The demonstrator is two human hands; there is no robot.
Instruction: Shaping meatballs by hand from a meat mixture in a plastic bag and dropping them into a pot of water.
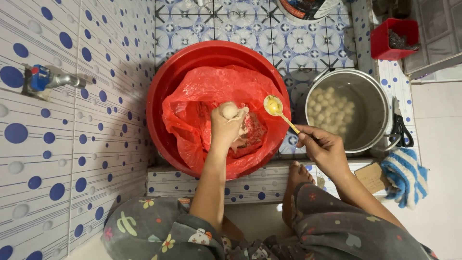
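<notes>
Bright even light, sharp, soft shadows

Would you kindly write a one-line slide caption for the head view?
Left hand squeezes a pale ball over the red bag; right hand holds a spoon beside a pot.

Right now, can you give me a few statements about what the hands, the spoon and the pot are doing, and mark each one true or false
1. The left hand squeezes a pale ball out of its fist. True.
2. The right hand holds a knife. False: it holds a spoon.
3. The red bag lies in a red basin. True.
4. The metal pot is empty. False: pale balls sit in liquid inside.
5. The spoon rests in the pot. False: it is above the bag.
</notes>
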